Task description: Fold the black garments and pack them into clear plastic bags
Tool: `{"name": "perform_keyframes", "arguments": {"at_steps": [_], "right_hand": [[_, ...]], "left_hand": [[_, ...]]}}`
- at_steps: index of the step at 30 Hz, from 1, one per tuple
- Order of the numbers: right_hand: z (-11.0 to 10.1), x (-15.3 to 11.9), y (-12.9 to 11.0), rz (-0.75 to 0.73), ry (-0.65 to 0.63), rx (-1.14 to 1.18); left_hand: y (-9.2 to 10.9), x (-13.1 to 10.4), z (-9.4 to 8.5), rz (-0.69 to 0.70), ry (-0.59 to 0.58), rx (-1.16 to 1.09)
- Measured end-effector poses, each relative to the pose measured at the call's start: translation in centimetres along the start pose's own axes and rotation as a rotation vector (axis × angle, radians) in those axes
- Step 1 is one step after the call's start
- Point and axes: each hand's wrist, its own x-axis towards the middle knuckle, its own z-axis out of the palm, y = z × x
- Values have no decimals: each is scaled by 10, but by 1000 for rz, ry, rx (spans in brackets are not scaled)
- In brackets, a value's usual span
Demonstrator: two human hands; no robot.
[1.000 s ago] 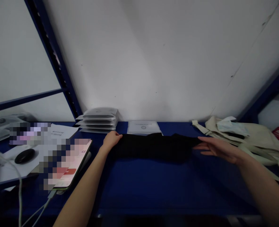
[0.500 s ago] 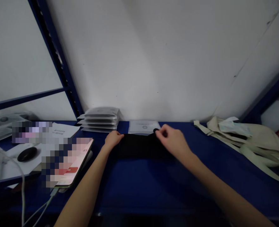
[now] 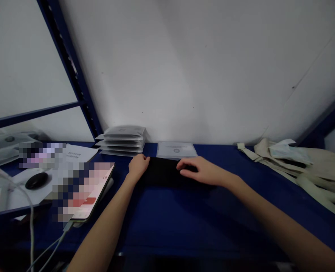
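Note:
A folded black cloth (image 3: pixel 163 173) lies on the blue tabletop in front of me. My left hand (image 3: pixel 139 165) is closed at its upper left corner, thumb and fingers together on the edge. Over the right part of the cloth rests my right hand (image 3: pixel 197 170), its thumb and curved fingers apart with nothing between them. Part of the cloth is hidden beneath that hand. Just behind the cloth lies a flat frosted plastic bag (image 3: pixel 175 149) with a printed round mark.
Several frosted bags (image 3: pixel 122 141) are stacked against the wall. On the left are a phone (image 3: pixel 95 192) with a cable (image 3: pixel 31 223), a black mouse (image 3: pixel 37 181) and papers (image 3: pixel 81 154). Beige fabric with straps (image 3: pixel 320 166) is heaped on the right of the blue table (image 3: pixel 184 223).
My right hand has let go of the cloth's upper right corner and moved slightly left and down, opening over the fabric. The corner has dropped flat. My left hand stays at the left corner.

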Motion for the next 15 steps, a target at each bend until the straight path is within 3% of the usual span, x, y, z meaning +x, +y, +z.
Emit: {"name": "perform_keyframes", "arguments": {"at_steps": [4,10,15], "right_hand": [[-2,0,22,-27,122,103],[30,0,33,-94,27,-66],[38,3,33,-84,26,-125]], "left_hand": [[4,-5,-6,-3,-40,31],[9,-26,-22,33,-222,119],[9,-43,-38,-21,-417,142]]}}
